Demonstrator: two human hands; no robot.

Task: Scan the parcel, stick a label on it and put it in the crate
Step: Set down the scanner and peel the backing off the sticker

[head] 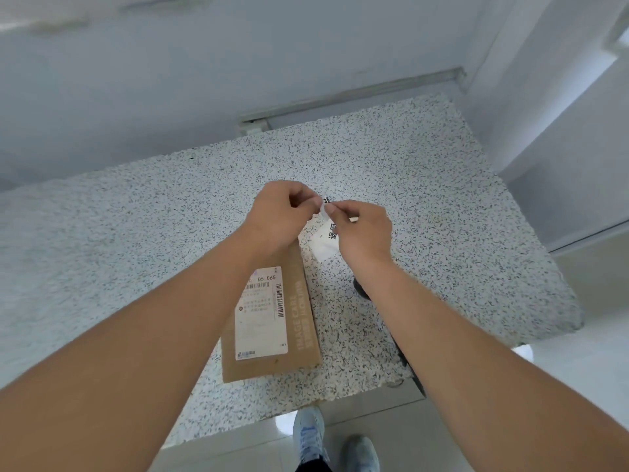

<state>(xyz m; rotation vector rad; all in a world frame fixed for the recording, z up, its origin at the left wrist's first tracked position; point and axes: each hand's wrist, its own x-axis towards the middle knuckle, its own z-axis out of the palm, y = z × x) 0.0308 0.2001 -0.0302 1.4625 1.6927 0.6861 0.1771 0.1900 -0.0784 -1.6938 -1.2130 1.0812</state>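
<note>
A flat brown cardboard parcel (272, 321) lies on the speckled counter (425, 199), with a white shipping label with barcodes on its top face. Just past its far end, my left hand (279, 216) and my right hand (364, 233) meet above the counter. Both pinch a small white label (323, 238) with black print; its top corner is held between the fingertips of both hands and the rest hangs below them. My left forearm crosses over the parcel's far end. No crate or scanner can be made out.
A dark object (360, 289) is mostly hidden under my right forearm. A pale wall with a metal rail (340, 93) runs behind the counter. The counter's front edge is near my shoes (309, 434) on the tiled floor.
</note>
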